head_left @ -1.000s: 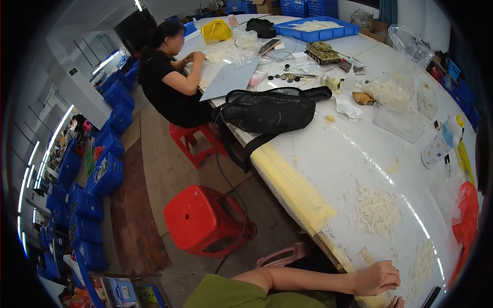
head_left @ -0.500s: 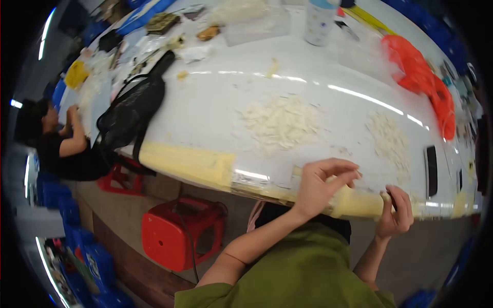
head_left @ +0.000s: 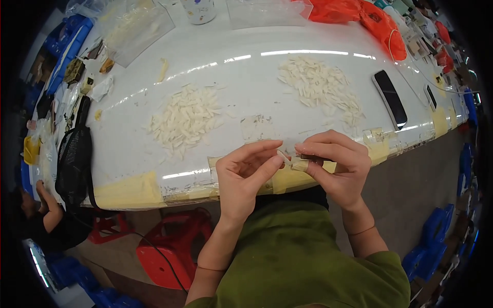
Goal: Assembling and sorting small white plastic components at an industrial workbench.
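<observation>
- Looking down from the head view, both hands meet just over the near edge of the white table (head_left: 246, 66), close to the body, likely so the small work sits right under the eyes.
- The left hand (head_left: 244, 177) pinches a thin pale sliver (head_left: 282, 155) between thumb and forefinger, its other fingers curled loosely.
- The right hand (head_left: 336, 167) has its fingertips pressed together on a small tan piece (head_left: 299, 164), touching the sliver's end; what else it holds I cannot tell.
- Two heaps of like pale slivers lie on the table: the left heap (head_left: 186, 119) and the right heap (head_left: 321, 87), both farther out, within easy reach.
- A dark phone (head_left: 390, 98) lies right of the heaps, and orange bags (head_left: 359, 15) sit at the far right.
- A black mesh bag (head_left: 74, 159) hangs at the left edge, near another person's arm (head_left: 49, 208); red stools (head_left: 169, 249) stand below.
</observation>
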`<move>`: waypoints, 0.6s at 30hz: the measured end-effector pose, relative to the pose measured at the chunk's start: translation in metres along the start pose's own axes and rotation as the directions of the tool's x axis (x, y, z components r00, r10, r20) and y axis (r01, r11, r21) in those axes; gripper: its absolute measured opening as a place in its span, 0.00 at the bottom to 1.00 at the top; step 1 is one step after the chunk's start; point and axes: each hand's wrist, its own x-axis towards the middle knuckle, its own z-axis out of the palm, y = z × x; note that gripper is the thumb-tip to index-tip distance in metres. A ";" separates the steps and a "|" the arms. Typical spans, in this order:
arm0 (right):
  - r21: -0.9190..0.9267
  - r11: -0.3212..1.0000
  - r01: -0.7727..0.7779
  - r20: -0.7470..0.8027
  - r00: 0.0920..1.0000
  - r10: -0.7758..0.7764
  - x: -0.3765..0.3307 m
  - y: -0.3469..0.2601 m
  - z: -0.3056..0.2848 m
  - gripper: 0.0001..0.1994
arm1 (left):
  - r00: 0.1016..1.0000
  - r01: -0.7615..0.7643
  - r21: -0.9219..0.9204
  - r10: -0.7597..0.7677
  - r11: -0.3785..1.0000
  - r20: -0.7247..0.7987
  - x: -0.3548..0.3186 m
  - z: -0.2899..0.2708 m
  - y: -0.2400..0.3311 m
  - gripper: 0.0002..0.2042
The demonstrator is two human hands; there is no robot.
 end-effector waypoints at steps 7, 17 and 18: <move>0.038 0.999 -0.023 0.106 0.994 0.019 0.000 0.015 -0.002 0.17 | 0.999 0.000 -0.003 0.000 1.000 0.036 0.000 -0.007 -0.004 0.09; -0.012 1.000 0.026 0.004 1.000 -0.026 0.004 0.011 0.006 0.18 | 0.997 0.045 -0.009 -0.044 0.999 0.057 0.005 -0.009 -0.002 0.09; -0.020 0.999 0.030 -0.023 0.999 -0.030 0.006 0.010 0.008 0.18 | 0.998 0.050 -0.002 -0.050 0.999 0.047 0.005 -0.009 0.000 0.09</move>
